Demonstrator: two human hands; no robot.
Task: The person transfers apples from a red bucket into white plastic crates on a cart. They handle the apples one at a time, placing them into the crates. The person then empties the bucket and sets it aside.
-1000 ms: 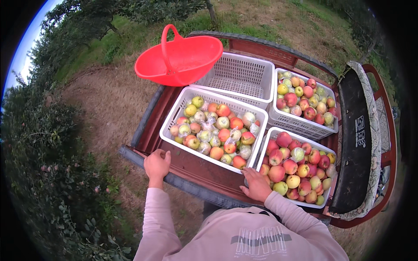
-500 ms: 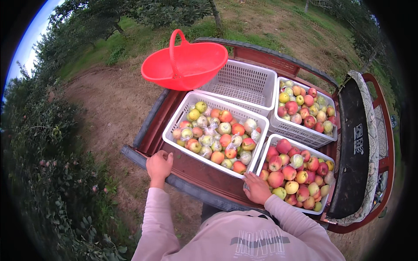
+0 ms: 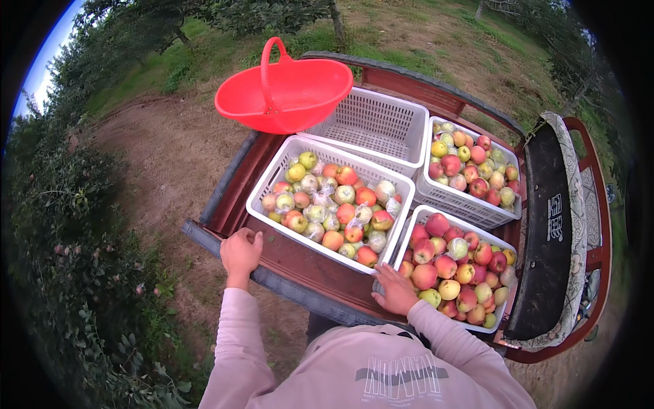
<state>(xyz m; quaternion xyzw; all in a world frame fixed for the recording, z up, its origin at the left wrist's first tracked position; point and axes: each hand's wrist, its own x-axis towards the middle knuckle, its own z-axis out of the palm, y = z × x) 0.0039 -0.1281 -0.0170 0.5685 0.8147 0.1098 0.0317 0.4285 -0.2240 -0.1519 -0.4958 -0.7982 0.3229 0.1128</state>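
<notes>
My left hand (image 3: 241, 255) rests at the near edge board (image 3: 286, 290) of a red cart bed, its thumb apart from loosely bent fingers and nothing seen in it. My right hand (image 3: 396, 290) lies with fingers stretched out at the corner between two white plastic crates. One is the middle crate (image 3: 310, 242), filled with red, yellow and green apples (image 3: 345, 195), some in clear film bags. Beside it, the near right crate (image 3: 402, 258) is heaped with mostly red apples (image 3: 446, 266). My right fingertips touch about its left rim; their exact contact is unclear.
A red handled basket (image 3: 289, 85) stands at the far left over the bed's corner. Behind the middle crate is a white crate (image 3: 381, 123) without apples. More apples fill a stacked crate (image 3: 466, 204) at right. A padded seat back (image 3: 547, 225) borders the bed. Trees surround the cart.
The whole scene has shifted slightly left and up in the picture. Both hands stay in about the same places on the cart and crates.
</notes>
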